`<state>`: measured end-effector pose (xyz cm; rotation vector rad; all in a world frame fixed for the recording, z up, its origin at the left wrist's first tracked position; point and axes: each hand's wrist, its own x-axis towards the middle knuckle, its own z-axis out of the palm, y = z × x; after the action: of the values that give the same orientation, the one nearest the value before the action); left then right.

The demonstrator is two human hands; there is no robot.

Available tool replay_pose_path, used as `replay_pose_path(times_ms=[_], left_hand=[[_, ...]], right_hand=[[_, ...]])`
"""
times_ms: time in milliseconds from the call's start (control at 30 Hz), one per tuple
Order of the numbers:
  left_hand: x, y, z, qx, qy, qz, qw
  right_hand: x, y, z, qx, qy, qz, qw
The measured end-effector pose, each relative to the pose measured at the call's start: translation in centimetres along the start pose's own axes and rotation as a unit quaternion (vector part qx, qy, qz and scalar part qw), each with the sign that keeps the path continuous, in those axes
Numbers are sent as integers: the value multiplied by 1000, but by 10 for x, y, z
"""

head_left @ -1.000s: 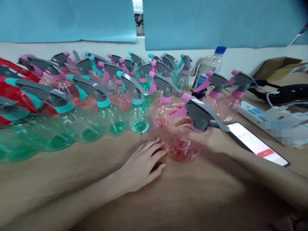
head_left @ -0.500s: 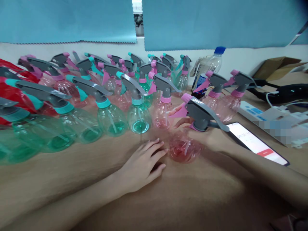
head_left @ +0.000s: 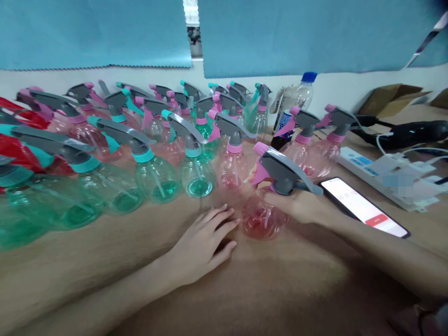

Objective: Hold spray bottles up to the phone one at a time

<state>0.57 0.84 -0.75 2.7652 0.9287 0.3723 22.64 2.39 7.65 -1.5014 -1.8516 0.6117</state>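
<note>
While 1 hand [head_left: 297,203] grips pink spray bottle [head_left: 264,219], green bottles [head_left: 157,179] nearby

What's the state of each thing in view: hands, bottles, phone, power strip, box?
left hand: palm down on table, fingers spread
right hand: wrapped around the neck area of the nearest pink bottle
nearest pink bottle: sprayer on, fill unclear
front green bottle: upright, sprayer on
blue-capped bottle: capped
phone: face up, screen lit
power strip: plugs in
cardboard box: looks open
</note>
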Motion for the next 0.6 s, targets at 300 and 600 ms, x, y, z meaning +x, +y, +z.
replay_pose_path(times_ms=[300,600], left_hand=[[0,0,-2,4,-6,-3,1000],[-1,1,-2,6,-7,-6,1000]], right_hand=[[5,15,7,74,-17,-44,996],[3,16,8,134,-69,-85,985]])
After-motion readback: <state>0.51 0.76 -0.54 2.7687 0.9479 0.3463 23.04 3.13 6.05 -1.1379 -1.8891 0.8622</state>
